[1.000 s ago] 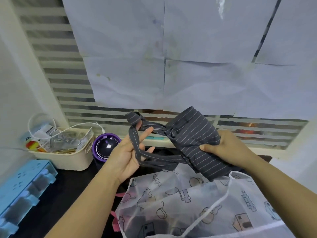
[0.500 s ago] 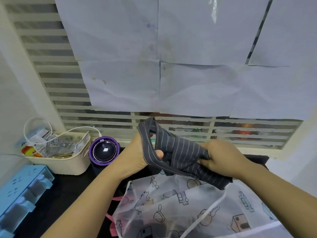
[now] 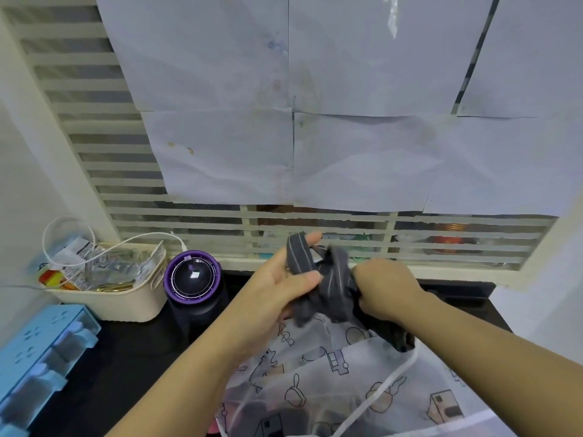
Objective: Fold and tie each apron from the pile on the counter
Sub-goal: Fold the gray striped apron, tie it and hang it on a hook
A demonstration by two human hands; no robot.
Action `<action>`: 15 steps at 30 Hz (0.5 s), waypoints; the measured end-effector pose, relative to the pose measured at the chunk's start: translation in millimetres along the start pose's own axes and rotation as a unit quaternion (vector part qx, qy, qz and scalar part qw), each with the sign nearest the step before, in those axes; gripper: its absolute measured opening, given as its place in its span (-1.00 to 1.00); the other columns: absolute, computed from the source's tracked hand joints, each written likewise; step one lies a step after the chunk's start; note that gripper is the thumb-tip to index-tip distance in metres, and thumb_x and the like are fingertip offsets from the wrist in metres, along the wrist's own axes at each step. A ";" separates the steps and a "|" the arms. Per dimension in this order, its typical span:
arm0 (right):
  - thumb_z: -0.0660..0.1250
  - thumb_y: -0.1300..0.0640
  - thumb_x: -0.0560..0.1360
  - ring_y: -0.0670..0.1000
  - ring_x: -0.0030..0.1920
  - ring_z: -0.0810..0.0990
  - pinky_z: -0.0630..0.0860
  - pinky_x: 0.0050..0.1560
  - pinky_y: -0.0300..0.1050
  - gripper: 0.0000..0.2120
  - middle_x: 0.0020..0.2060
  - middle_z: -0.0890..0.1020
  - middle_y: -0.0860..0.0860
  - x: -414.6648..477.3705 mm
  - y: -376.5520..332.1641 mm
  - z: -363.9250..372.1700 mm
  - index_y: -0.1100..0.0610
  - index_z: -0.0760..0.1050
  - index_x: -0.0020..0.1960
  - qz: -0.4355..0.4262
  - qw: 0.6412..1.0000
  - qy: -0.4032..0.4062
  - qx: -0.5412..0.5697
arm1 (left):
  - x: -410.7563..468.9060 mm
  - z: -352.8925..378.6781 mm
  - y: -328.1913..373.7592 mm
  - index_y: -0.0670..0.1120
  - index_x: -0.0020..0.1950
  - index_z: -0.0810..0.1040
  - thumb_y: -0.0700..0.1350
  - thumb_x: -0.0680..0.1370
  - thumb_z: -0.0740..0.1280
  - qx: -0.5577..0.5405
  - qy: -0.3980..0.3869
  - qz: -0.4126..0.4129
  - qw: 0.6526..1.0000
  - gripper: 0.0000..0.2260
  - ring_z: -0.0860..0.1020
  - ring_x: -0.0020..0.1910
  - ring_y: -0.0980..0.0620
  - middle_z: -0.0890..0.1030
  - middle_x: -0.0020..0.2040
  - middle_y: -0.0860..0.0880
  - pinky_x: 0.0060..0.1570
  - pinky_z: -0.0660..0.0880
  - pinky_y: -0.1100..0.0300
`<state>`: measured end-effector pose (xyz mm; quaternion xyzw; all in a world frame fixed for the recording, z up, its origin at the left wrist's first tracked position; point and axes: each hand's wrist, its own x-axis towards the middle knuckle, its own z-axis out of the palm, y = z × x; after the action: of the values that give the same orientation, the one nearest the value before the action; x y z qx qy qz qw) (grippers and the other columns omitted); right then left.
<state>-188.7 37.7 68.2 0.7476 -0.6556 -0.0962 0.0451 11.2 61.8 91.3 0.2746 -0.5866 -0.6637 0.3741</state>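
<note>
Striped apron [image 3: 334,288] bunched, long axis slanting down-right | left hand [image 3: 280,287] pinches strap [image 3: 296,252] | right hand [image 3: 385,287] grips bundle

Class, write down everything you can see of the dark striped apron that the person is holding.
The striped apron is dark grey cloth with thin pale stripes, bunched into a small crumpled bundle and held in the air above the printed apron on the counter. The right hand grips its right side. A flat strap loops up through the left hand, between thumb and a finger.
</note>
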 end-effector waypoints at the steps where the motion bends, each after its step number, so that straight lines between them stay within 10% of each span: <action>1: 0.25 0.15 0.47 0.08 -0.25 0.44 0.39 -0.23 -0.13 -0.96 -0.26 0.45 0.01 2.1 3.8 1.3 0.10 0.39 -0.14 0.012 1.000 0.004 0.009 | -1.2 -3.3 -3.2 0.11 0.17 0.59 -0.03 0.43 0.36 0.036 0.013 0.004 0.999 -0.69 0.53 -0.19 -0.15 0.63 -0.11 -0.12 -0.07 0.44 0.04; 5: 0.26 0.16 0.43 0.08 -0.28 0.46 0.40 -0.28 -0.13 -0.96 -0.37 0.39 -0.02 11.2 13.6 3.3 0.11 0.42 -0.13 0.054 0.998 0.028 0.025 | -1.3 -10.9 -7.9 -0.03 -0.25 0.60 0.01 0.50 0.37 0.039 0.120 0.024 0.992 -0.83 0.61 -0.11 -0.05 0.65 -0.14 -0.13 0.05 0.50 -0.01; 11: 0.27 0.14 0.45 0.08 -0.26 0.45 0.37 -0.28 -0.14 -0.93 -0.27 0.44 0.02 21.4 28.1 2.7 0.11 0.44 -0.09 0.105 0.991 0.075 0.045 | -5.0 -19.7 -8.3 -0.15 -0.09 0.61 -0.04 0.34 0.35 -0.004 0.181 0.041 0.983 -0.76 0.43 -0.39 0.12 0.53 -0.36 -0.01 -0.44 0.38 0.35; 15: 0.27 0.13 0.46 0.09 -0.27 0.46 0.36 -0.30 -0.16 -0.92 -0.34 0.41 -0.01 22.8 37.6 7.8 0.11 0.39 -0.14 0.127 0.985 0.094 0.063 | -7.7 -30.5 -2.8 -0.13 -0.15 0.61 -0.08 0.47 0.34 0.084 0.165 -0.021 0.982 -0.87 0.45 -0.47 0.18 0.53 -0.43 0.07 -0.35 0.41 0.31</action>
<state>-224.0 10.5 66.0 0.6650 -0.7431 0.0223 0.0712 39.6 50.6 83.1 0.4231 -0.5649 -0.5648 0.4277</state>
